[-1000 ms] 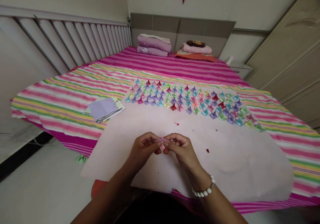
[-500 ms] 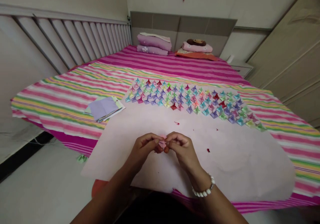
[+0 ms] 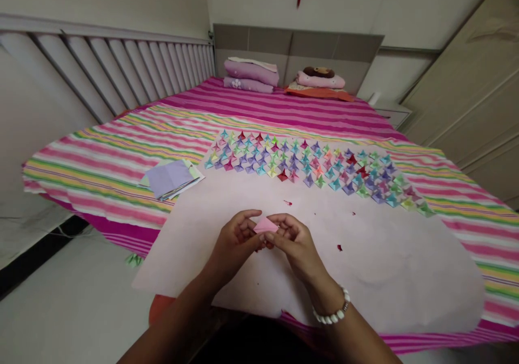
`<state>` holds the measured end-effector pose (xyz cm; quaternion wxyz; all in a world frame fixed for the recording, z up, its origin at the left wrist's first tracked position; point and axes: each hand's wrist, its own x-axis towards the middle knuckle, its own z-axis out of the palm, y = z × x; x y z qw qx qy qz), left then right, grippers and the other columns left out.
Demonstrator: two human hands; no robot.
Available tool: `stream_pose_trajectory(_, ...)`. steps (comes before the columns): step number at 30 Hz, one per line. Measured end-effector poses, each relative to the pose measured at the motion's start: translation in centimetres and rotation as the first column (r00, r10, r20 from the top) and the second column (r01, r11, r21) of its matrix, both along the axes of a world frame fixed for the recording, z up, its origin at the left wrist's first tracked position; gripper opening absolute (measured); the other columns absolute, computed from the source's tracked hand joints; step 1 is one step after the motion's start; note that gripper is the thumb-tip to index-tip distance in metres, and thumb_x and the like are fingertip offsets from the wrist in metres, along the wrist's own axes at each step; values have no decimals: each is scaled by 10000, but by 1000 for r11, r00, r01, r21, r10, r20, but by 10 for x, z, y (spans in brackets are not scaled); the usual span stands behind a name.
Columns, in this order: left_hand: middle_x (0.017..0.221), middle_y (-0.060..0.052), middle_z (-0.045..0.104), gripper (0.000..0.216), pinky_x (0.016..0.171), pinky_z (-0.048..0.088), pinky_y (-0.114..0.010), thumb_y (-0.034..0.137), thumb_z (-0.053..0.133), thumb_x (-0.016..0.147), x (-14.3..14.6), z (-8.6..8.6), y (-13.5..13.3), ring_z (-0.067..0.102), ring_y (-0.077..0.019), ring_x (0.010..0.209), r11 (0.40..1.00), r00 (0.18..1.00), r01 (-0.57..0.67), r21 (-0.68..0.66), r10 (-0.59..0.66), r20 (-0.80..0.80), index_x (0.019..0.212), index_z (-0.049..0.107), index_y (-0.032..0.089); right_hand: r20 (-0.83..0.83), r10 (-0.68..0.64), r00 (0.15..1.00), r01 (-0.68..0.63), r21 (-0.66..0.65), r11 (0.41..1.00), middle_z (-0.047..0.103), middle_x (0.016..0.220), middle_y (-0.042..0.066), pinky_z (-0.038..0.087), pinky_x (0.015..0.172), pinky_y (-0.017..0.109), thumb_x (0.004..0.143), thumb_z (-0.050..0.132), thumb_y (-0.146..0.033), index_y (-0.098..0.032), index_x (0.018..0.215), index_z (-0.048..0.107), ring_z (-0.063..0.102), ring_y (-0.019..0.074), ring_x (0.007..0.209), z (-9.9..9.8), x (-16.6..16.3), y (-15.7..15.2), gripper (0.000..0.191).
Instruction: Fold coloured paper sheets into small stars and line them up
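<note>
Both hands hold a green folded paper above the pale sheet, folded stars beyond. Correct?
No: the folded paper is pink, not green, as the head view shows. Left hand and right hand do hold it above the pale sheet, folded stars beyond.

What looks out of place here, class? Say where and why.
A green folded piece lies on the floor beside the bed, apart from the rows of folded pieces on the pale sheet. Small red scraps dot that sheet near the pink paper held by the left hand and right hand.
</note>
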<state>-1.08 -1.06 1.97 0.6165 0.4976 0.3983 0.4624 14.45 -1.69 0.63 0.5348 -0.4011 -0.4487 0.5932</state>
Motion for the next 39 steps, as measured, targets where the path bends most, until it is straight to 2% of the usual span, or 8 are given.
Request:
stream_pose_trajectory(3, 689, 26, 619, 522, 584, 498, -267, 313, 751, 701, 0, 0, 0, 617, -128, 604, 1000, 1000, -3, -2, 3, 4, 1149, 525, 166, 22, 23, 999, -23, -12, 1000, 624, 560, -10, 452, 540, 241, 675, 792, -345, -168, 794, 671, 570, 119, 524, -1, 0, 1, 245)
stream_pose_trajectory(8, 683, 26, 628, 564, 586, 498, -272, 304, 764, 682, 1, -1, 2, 629, -136, 607, 999, 1000, 8, -47, -8, 8, 1170, 522, 157, 60, 8, 998, -10, 26, 1000, 625, 589, -3, 398, 541, 226, 729, 752, -334, -166, 736, 675, 536, 105, 543, -1, 3, 2, 185)
stream_pose_trajectory(12, 698, -27, 674, 367, 597, 487, -273, 334, 778, 665, 1, -2, 2, 625, -144, 627, 993, 1000, 4, -120, -6, -18, 935, 641, 127, 105, -20, 994, 16, 42, 999, 626, 605, -1, 382, 537, 236, 740, 734, -367, -172, 721, 662, 508, 109, 541, 1, 3, 2, 208)
stream_pose_trajectory(16, 654, -33, 675, 227, 601, 462, -262, 349, 754, 696, -1, -1, 2, 593, -133, 612, 994, 997, 0, -109, -9, -83, 726, 685, 135, 143, -26, 989, 22, 25, 999, 601, 582, -8, 364, 530, 241, 737, 727, -398, -173, 715, 649, 482, 111, 534, 1, 2, 2, 239)
stream_pose_trajectory(26, 663, -23, 659, 194, 643, 446, -263, 333, 709, 754, -3, -15, 5, 559, -125, 641, 993, 998, 38, -111, -33, 51, 696, 695, 148, 88, -24, 996, 25, -13, 1000, 611, 584, -7, 367, 563, 246, 756, 708, -372, -174, 692, 635, 495, 114, 547, -3, -3, 2, 221)
stream_pose_trajectory(33, 690, -38, 676, 235, 628, 453, -262, 380, 693, 741, -3, -9, 6, 569, -134, 644, 993, 998, -5, -119, -3, -69, 710, 703, 148, 128, -86, 988, 86, 3, 996, 549, 524, -27, 361, 585, 252, 818, 631, -372, -169, 654, 640, 461, 101, 520, -5, 0, 2, 261)
stream_pose_trajectory(36, 608, -9, 626, 259, 574, 431, -244, 396, 727, 699, 0, -6, 5, 535, -119, 585, 995, 989, -39, -87, 27, -143, 657, 678, 145, 183, -87, 979, 82, 37, 996, 548, 527, -27, 353, 569, 247, 809, 649, -370, -165, 657, 647, 468, 101, 528, -4, -1, 0, 255)
stream_pose_trajectory(39, 533, 19, 564, 287, 548, 404, -230, 398, 725, 698, 1, -5, 4, 497, -104, 545, 996, 980, -88, -27, 81, -182, 585, 637, 149, 138, -72, 988, 67, 40, 997, 579, 558, -23, 380, 584, 244, 802, 668, -367, -169, 703, 671, 501, 103, 549, -4, -4, -1, 222)
